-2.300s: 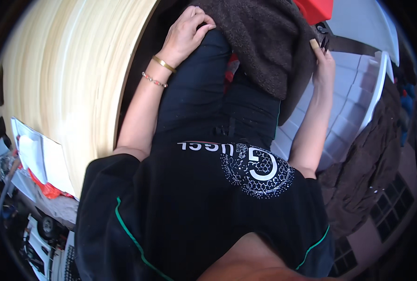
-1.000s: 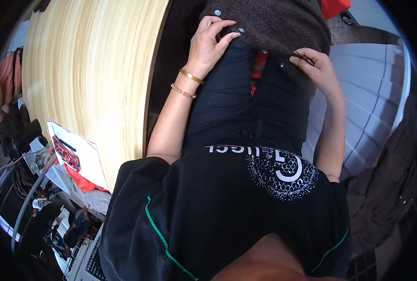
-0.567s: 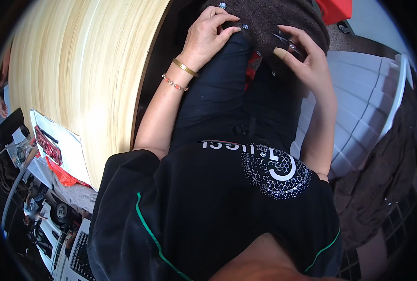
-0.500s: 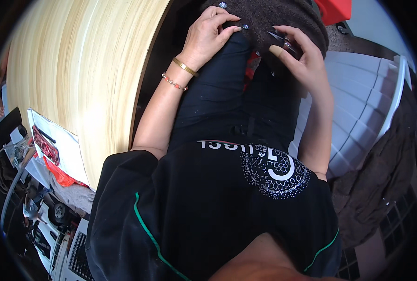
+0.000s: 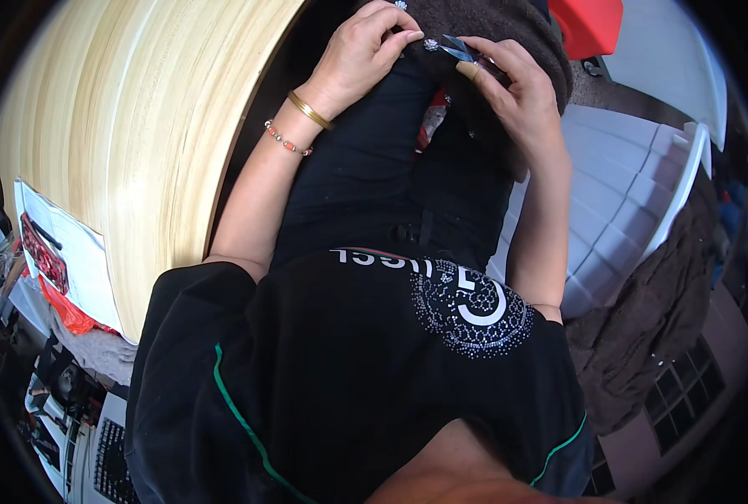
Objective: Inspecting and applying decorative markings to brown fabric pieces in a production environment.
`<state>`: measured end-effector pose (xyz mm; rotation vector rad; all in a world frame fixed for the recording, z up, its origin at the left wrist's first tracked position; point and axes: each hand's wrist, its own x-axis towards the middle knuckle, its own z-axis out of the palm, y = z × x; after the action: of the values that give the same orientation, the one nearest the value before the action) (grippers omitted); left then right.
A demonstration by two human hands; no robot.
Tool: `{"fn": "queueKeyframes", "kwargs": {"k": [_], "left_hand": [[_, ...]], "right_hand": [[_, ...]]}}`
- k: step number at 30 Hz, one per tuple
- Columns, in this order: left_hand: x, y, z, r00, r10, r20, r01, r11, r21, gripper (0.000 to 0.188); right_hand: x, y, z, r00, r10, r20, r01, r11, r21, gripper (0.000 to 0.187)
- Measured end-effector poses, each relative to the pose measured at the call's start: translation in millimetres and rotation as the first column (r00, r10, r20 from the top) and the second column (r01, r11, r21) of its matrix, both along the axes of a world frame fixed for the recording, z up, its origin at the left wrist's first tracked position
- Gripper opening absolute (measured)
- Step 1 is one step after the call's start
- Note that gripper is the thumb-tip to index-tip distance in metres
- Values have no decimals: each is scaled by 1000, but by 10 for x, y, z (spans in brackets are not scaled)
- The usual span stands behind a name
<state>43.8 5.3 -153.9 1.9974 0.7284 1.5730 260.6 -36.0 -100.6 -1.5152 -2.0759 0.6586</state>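
A dark brown fuzzy cloth lies over my knees, with several sparkly rhinestone beads on it. My right hand grips small thread snips, their two pointed blades spread apart. The tips come close to one rhinestone bead; whether they touch it I cannot tell. A tan cover wraps the right thumb's tip. Just left of that bead, my left hand pinches thumb and forefinger together. Whatever lies between those fingers is too small to make out. Another rhinestone bead shows beyond the left hand.
A pale wooden tabletop curves along my left side, with white paper at its near edge. On my right stands a pale grey plastic tub beside crumpled brown cloth. A red plastic object is at the far right.
My right hand has brought the snips left and up toward the bead, and their blades now show spread. My left hand stays pinched beside the bead. The whole view has shifted slightly.
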Motion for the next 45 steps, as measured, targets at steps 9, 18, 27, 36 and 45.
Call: {"fn": "queueKeyframes", "kwargs": {"k": [9,18,27,36,45], "left_hand": [[-96,-74,-26,990,-37,-134,-22,910,-414,15],[-117,-67,-155,980,-41,-193,-32,932,-361,13],[-74,-77,-36,987,-48,-154,-12,931,-366,6],[-59,-49,-21,999,-40,-21,37,992,-122,6],[-88,-88,46,986,-56,-158,-3,936,-351,5]], "right_hand": [[-12,143,141,998,44,46,-41,997,-66,30],[-31,175,90,994,93,52,-87,990,-109,29],[-60,190,161,979,120,166,-99,987,-129,31],[3,204,138,981,153,123,-138,983,-124,32],[-73,231,201,970,177,166,-149,974,-169,31]]}}
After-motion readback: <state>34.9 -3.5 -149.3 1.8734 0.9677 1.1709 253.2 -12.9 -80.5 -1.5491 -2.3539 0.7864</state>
